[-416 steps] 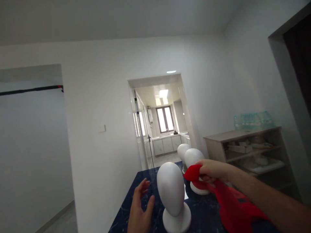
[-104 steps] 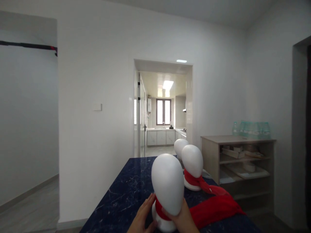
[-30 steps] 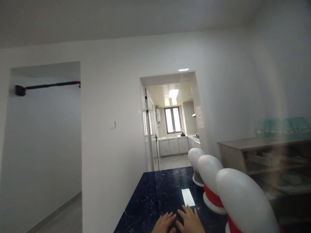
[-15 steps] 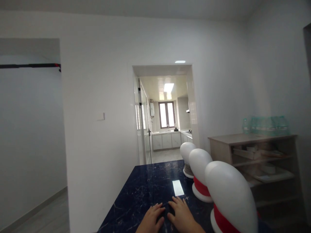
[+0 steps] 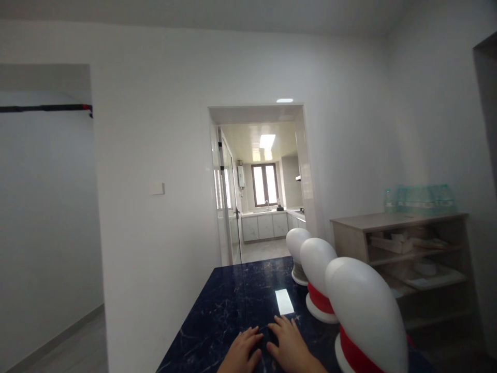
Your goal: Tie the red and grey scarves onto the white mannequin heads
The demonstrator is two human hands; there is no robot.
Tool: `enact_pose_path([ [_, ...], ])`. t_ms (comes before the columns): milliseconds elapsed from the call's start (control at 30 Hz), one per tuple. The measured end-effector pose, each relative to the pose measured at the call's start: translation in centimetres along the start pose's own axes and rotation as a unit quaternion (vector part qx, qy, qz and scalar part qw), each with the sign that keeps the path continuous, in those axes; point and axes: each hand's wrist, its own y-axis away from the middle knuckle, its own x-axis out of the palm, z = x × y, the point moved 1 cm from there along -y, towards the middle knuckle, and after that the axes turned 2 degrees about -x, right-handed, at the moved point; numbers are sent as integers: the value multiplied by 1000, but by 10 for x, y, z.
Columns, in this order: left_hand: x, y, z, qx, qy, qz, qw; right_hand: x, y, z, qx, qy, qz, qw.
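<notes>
My left hand (image 5: 241,351) and my right hand (image 5: 289,344) lie flat side by side on the dark blue marble table (image 5: 229,305), fingers spread, holding nothing. To their right stand three white foam mannequin heads in a row. The nearest head (image 5: 367,311) has a red scarf (image 5: 355,357) wrapped round its neck. The middle head (image 5: 318,264) wears a red scarf (image 5: 320,299) too. The far head (image 5: 297,243) shows no scarf.
A wooden shelf unit (image 5: 407,243) with papers and green bottles (image 5: 417,199) stands at the right wall. Beyond the table an open doorway (image 5: 260,181) leads to a kitchen. A light switch (image 5: 157,188) is on the white wall.
The scarf ends up wound round the nearest head, which now stands to my right. Both hands let go and came to rest flat on the table; since half a second ago they barely moved.
</notes>
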Motion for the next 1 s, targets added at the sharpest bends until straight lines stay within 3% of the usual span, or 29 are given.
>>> enact_pose_path([
  [1000,5,0,5,4,4,-7,1000,-3,3,3,5,4,13,1000],
])
